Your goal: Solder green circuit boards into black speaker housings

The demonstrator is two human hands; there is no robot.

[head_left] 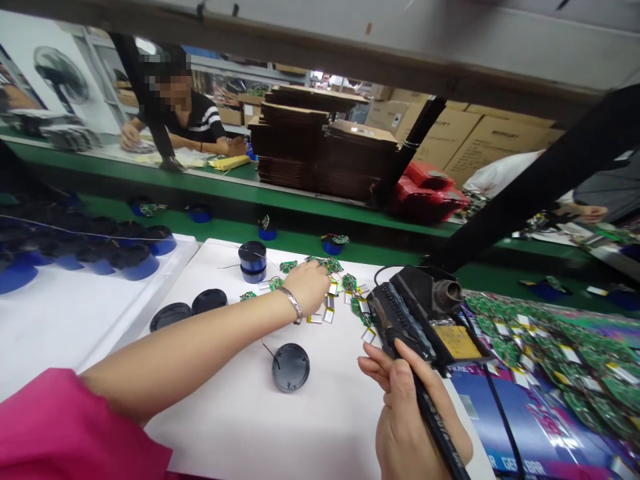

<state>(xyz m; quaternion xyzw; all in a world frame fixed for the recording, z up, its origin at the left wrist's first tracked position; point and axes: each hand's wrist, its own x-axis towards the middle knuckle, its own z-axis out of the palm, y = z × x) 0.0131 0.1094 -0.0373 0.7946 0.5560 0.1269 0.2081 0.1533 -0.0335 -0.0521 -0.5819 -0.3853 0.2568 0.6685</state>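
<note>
Green bench [225, 230] behind, with a seated person [200, 137] and stacked brown cardboard [295, 143] beyond; white worktop [320, 427] in front.

Head view: right hand [413, 420] grasps a soldering iron [434, 423] pen-fashion, thumb and index finger along the handle — probably for fine control. Its tip end lies over the black stand [400, 320]; contact cannot be told. Left hand [310, 287] extends to the small circuit boards [359, 310] and silver pouch cells [329, 313] toward the worktop's far side. Its fingertips are hidden, so I cannot tell whether they pinch anything. Round black case [293, 368] lies hollow side up nearer the body, thin wire at its rim — presumably so the inside is reachable. Yellow sponge [456, 341] sits beside the stand, likely for wiping the tip. Board heap [540, 360] at right, apparently a supply within reach.
</note>
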